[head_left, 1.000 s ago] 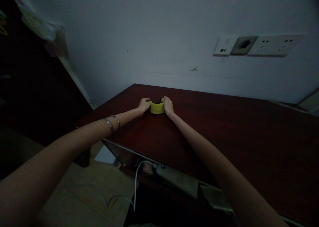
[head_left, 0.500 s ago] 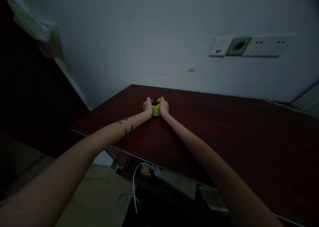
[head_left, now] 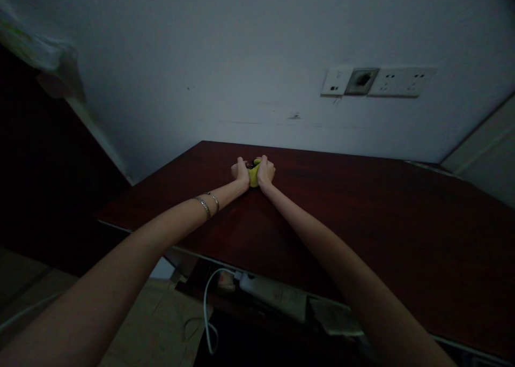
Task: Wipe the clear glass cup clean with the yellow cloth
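Between my two hands is a small yellow object (head_left: 253, 177) with a dark inside, its kind too small and dim to make out. My left hand (head_left: 240, 173) is closed against its left side, two bracelets on that forearm. On the other side my right hand (head_left: 265, 173) grips it, fingers curled. The object is at the far part of the dark red-brown tabletop (head_left: 330, 206); whether it rests on the wood I cannot tell. Both palms hide its sides.
Beneath the table's front edge a drawer (head_left: 225, 297) stands open, holding a pale box (head_left: 273, 294) and a white cable (head_left: 206, 308) that hangs out. The wall behind carries sockets (head_left: 398, 82). A plastic bag (head_left: 44, 56) is at the upper left.
The view has shifted slightly to the right. My hands stay on the yellow object, which looks narrower between them now, as if squeezed or turned a little.
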